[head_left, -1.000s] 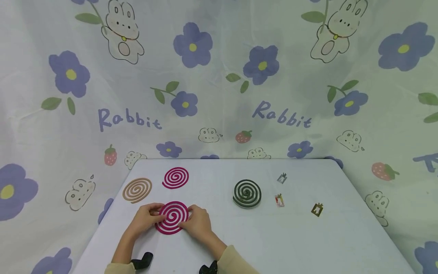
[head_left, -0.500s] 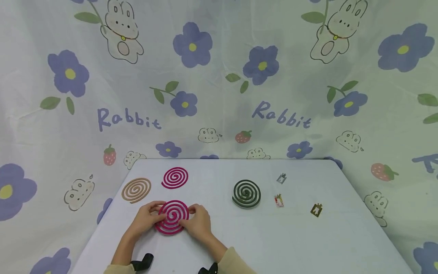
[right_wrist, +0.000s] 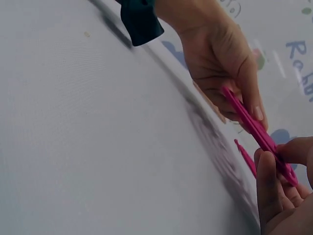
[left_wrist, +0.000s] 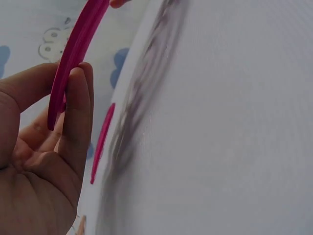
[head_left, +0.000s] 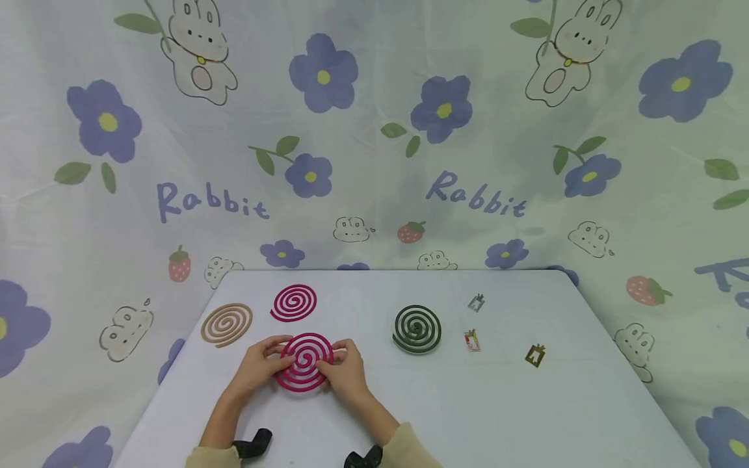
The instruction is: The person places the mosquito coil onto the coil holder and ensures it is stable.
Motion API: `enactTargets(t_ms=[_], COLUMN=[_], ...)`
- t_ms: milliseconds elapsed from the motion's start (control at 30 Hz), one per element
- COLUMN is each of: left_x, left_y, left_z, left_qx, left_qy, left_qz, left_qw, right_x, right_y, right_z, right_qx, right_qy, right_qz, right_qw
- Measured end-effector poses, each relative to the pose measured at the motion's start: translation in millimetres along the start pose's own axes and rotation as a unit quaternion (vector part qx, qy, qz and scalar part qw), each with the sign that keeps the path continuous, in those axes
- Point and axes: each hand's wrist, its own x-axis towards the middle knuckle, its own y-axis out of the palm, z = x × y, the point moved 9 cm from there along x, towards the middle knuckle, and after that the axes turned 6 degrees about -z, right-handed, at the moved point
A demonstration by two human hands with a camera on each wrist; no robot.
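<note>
The person's left hand [head_left: 259, 365] and right hand [head_left: 349, 375] pinch a pink coil [head_left: 306, 359], one at each side, thumbs in front. It is up off the white table [head_left: 497, 416]. Some fingers behind it are hard to see. Farther back lie a green coil [head_left: 417, 328], a tan coil [head_left: 227, 324] and another pink coil [head_left: 294, 301].

rabbit-print cloth [head_left: 368, 162] hung behind a white table [head_left: 497, 416] suggests a staged tabletop set.
</note>
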Motion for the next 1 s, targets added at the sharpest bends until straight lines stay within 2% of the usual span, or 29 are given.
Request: enactTargets(t_ms=[433, 800, 1000], left_x=[7.3, 6.6, 7.0], left_y=[31.5, 56.9, 71.9], left_z=[-10.1, -18.6, -23.0], left_qx=[-0.042, -0.081, -0.088], left_qy=[0.001, 0.007, 0.018], left_qz=[0.008, 0.002, 0.012], left_qw=[0.9991, 0.9967, 0.9959], right_x=[4.5, 5.7, 3.9], right_y=[-34, -60, -75], right_z=[5, 2, 1], right_qx=[0.016, 0.008, 0.012], right_qy=[0.005, 0.005, 0.016], right_qz=[-0.03, -0.053, -0.068], right_qw=[0.9994, 0.9985, 0.9975])
